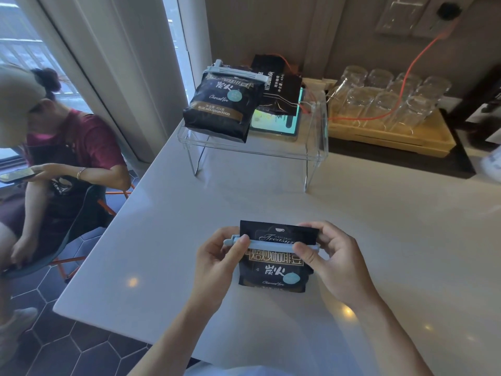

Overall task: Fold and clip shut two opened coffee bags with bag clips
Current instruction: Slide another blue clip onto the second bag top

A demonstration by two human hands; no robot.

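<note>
A black coffee bag stands upright on the white counter near me, its top sticking up above a pale blue bag clip that runs across it. My left hand pinches the clip's left end, thumb on the front. My right hand grips the clip's right end and the bag's upper right corner. A second black coffee bag lies on a clear acrylic riser at the back, with another pale blue clip across its top.
A third dark bag and a lit tablet share the riser. Upturned glasses stand on a wooden tray at the back right, crossed by an orange cable. A seated person with a phone is left of the counter edge.
</note>
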